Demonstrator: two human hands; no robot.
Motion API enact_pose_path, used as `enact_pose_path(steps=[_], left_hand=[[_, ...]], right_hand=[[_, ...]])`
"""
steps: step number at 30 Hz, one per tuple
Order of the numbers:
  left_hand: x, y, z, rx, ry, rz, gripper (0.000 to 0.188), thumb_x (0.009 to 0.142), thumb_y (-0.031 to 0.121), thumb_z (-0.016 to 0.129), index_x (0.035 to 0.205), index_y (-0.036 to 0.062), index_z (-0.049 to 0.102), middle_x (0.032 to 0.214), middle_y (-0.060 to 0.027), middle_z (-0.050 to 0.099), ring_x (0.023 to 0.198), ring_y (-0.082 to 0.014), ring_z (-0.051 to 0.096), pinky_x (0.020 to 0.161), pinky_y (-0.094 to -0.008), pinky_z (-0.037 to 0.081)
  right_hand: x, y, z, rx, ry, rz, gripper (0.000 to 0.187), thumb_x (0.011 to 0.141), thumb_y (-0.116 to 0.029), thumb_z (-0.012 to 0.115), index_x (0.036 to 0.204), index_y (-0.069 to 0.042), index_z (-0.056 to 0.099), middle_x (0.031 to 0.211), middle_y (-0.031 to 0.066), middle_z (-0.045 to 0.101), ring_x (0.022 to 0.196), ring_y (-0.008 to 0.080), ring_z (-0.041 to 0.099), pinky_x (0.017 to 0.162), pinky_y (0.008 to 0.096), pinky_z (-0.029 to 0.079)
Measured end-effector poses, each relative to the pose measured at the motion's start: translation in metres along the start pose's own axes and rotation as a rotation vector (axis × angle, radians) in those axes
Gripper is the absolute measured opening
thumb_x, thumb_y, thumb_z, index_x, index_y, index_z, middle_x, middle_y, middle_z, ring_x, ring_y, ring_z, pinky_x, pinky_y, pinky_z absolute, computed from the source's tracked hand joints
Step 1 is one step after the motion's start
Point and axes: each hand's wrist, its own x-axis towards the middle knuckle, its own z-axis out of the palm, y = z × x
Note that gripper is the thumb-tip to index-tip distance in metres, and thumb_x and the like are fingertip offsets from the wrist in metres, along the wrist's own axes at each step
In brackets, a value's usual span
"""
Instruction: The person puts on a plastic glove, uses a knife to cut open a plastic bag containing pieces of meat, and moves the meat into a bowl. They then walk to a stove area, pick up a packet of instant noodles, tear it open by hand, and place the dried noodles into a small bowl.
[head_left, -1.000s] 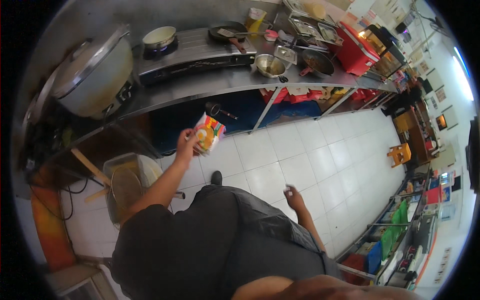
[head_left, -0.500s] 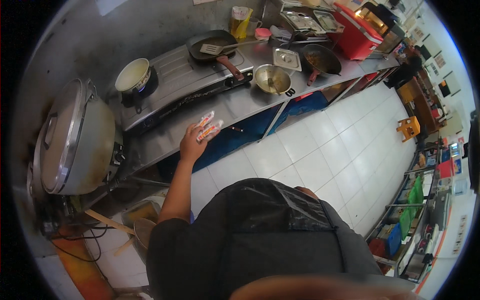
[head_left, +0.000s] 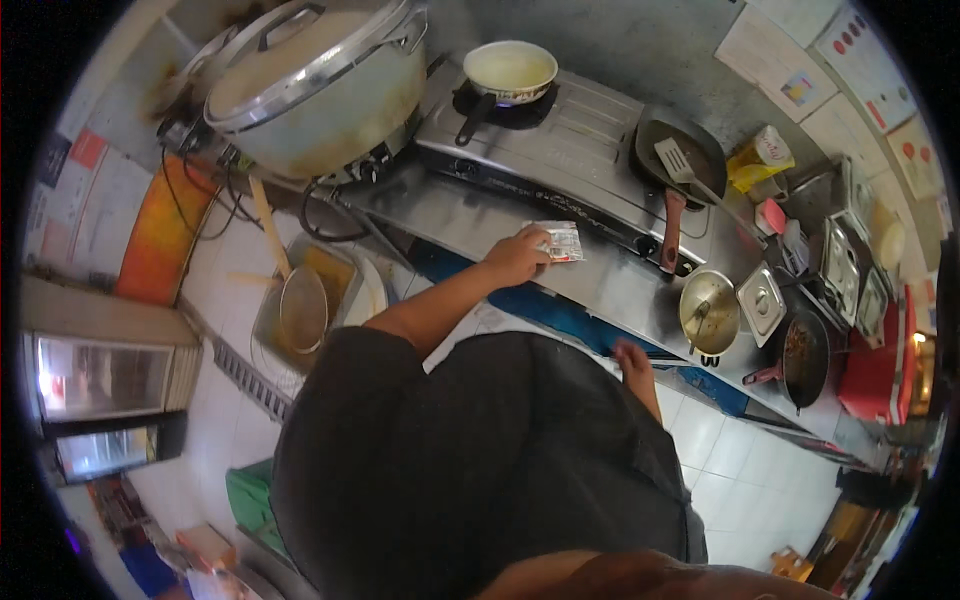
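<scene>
My left hand (head_left: pixel 517 257) is closed on white-and-red sachets (head_left: pixel 562 241), held over the front edge of the steel counter beside the gas stove (head_left: pixel 540 165). How many sachets there are cannot be made out. My right hand (head_left: pixel 634 366) is near my body, just off the counter's edge, small and blurred, with its fingers not clear. On the left burner stands a white pan (head_left: pixel 510 68) with a dark handle and pale liquid inside. A dark square pan (head_left: pixel 690 140) sits at the stove's right end, a slotted spatula (head_left: pixel 678 160) lying across it.
A large lidded metal cooker (head_left: pixel 310 100) stands left of the stove. Right of it are a metal bowl (head_left: pixel 712 310) with a utensil, a steel lid (head_left: pixel 762 303), a dark frying pan (head_left: pixel 806 350) with food, and a red cooler box (head_left: pixel 880 375). A long-handled strainer (head_left: pixel 303 305) rests low at left.
My view has turned left, so the stove and cooker sit further right in the picture. My left hand keeps the sachets, now nearer the stove front. My right hand has come into fuller view.
</scene>
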Motion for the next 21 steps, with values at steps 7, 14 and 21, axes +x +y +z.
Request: enact_pose_path(steps=[7, 14, 21], left_hand=[[-0.016, -0.033, 0.024, 0.12, 0.038, 0.083, 0.011, 0.085, 0.02, 0.065, 0.095, 0.0153, 0.068, 0.134, -0.0093, 0.053, 0.142, -0.0341, 0.035, 0.106, -0.0432, 0.042], [-0.025, -0.038, 0.035, 0.158, 0.026, 0.027, 0.011, 0.085, 0.02, 0.064, 0.093, 0.0148, 0.069, 0.134, -0.0127, 0.053, 0.142, -0.0343, 0.035, 0.108, -0.0521, 0.038], [-0.031, -0.037, 0.048, 0.185, 0.062, 0.048, 0.016, 0.082, 0.023, 0.066, 0.096, 0.0181, 0.072, 0.135, -0.0038, 0.055, 0.142, -0.0293, 0.037, 0.107, -0.0494, 0.04]], right_hand=[[0.119, -0.053, 0.023, -0.169, -0.149, -0.32, 0.021, 0.096, -0.022, 0.062, 0.108, -0.005, 0.065, 0.103, 0.0114, 0.069, 0.095, 0.0233, 0.068, 0.084, 0.0341, 0.052], [0.116, -0.047, 0.037, -0.68, -0.068, -0.606, 0.015, 0.084, -0.025, 0.072, 0.094, -0.014, 0.069, 0.087, 0.0069, 0.069, 0.075, 0.0256, 0.068, 0.063, 0.038, 0.055], [0.124, -0.028, 0.045, -0.325, 0.036, -0.372, 0.03, 0.083, -0.02, 0.078, 0.104, -0.004, 0.064, 0.089, 0.0066, 0.062, 0.075, 0.0177, 0.062, 0.066, 0.0296, 0.051]])
